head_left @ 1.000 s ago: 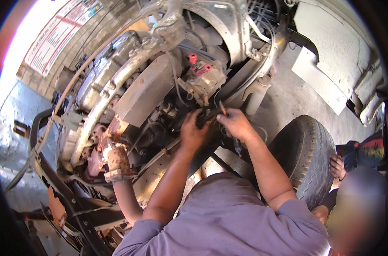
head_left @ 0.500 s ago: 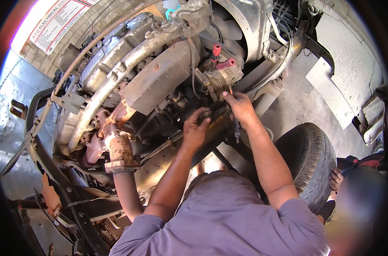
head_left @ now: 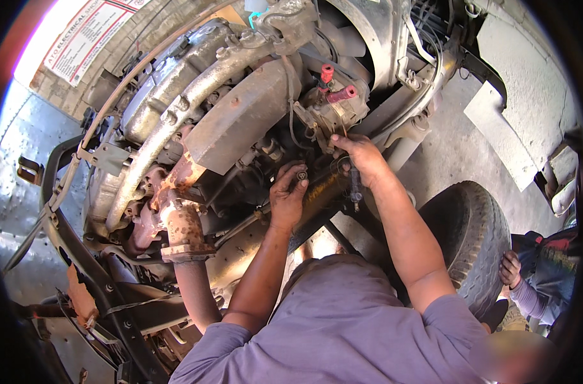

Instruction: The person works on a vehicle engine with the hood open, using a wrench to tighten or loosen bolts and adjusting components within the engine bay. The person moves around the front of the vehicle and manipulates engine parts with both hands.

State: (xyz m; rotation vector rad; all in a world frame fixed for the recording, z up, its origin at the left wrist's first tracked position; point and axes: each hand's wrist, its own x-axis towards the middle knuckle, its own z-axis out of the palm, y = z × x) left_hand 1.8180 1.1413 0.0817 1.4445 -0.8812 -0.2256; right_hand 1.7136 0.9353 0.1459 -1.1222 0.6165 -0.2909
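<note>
My left hand is closed, pinching a small round fitting with its end face turned up. Right of it, my right hand is closed, thumb and fingertips together at the lower edge of a grey metal compressor-like unit. Whatever lies between those fingertips is too small to make out. A dark, slim connector-like piece with a thin wire loop hangs just below my right hand. Two red caps stick out of the unit's top.
Behind my hands stretches the engine, with a rusty heat shield and a rusty exhaust pipe. A tyre stands at the right, with another person's hand near it. A yellowish frame rail runs beneath my hands.
My left hand has shifted slightly left and down with the fitting, whose end face is now turned more into view. My right hand has moved a little left. The other person has shifted at the right.
</note>
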